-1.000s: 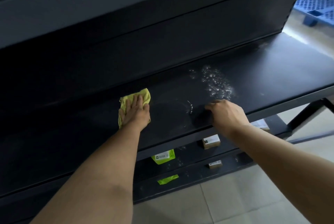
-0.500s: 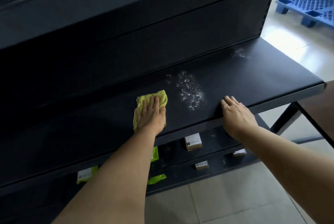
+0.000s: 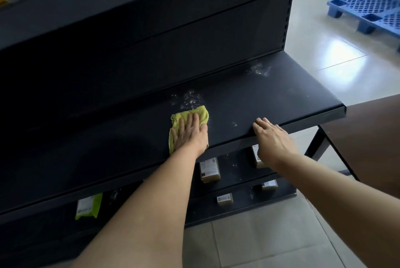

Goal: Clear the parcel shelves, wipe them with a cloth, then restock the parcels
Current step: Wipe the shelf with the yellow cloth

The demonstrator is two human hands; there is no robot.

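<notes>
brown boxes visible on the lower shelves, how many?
4. Two on the upper of the two: one centre, one partly behind the right hand. Two below. Arms may hide more.

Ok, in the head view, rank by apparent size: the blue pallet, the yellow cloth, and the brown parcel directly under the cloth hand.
1. Blue pallet, largest though farthest and cut off by the frame.
2. Yellow cloth, partly hidden under the left hand.
3. Brown parcel, smallest, though not by much.
</notes>
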